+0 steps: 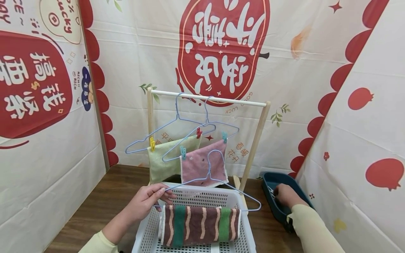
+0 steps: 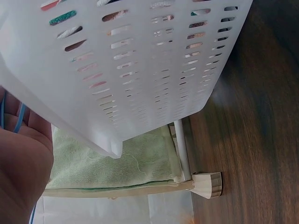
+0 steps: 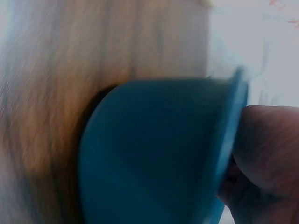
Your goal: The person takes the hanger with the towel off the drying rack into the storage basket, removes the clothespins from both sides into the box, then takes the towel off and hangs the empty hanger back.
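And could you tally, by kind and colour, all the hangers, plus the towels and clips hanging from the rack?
Blue hangers: 3
Green towel: 1
Pink towel: 1
Yellow clip: 1
Red clip: 1
Teal clips: 2
Total: 9

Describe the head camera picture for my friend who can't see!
A left hand holds a blue hanger draped with a striped cloth at a white basket; the right hand is in a blue tray. Behind, a green cloth and pink cloth hang on a rack.
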{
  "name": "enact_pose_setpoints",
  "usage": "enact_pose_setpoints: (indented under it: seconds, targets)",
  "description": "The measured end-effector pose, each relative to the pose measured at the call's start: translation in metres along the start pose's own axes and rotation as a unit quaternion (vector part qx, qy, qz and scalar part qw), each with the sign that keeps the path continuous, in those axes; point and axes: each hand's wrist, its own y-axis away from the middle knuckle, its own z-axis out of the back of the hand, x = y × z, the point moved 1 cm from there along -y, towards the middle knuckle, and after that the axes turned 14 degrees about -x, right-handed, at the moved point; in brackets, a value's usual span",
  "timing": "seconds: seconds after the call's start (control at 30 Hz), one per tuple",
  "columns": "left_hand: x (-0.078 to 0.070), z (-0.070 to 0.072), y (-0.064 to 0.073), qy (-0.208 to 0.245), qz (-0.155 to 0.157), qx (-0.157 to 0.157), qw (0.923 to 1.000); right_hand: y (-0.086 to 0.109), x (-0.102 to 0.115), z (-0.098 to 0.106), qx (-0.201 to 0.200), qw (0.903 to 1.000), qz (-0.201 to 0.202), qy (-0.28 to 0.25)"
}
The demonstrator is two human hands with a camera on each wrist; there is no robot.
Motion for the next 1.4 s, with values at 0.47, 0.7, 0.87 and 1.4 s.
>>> enact_pose_setpoints:
  seconds: [0.47,0.7,0.87,1.4]
  targets:
    - [0.002,0.001,0.001,0.003,0.004,-0.004,1.0000,0.027,0.098,0.054,-0.193,0.9769,-0.019,-0.091]
    - [0.002,0.001,0.001,0.003,0.000,-0.004,1.0000,0.060,0.168,0.076,-0.334,0.9284,0.046,-0.156]
    - [0.002,0.001,0.000,0.004,0.003,-0.005,1.0000,0.080,0.210,0.082,-0.360,0.8992,0.152,-0.196]
    - [-0.003,0.003,0.001,-0.007,0.025,-0.012,0.9996,0.106,0.287,0.067,-0.113,0.9064,0.341,-0.222]
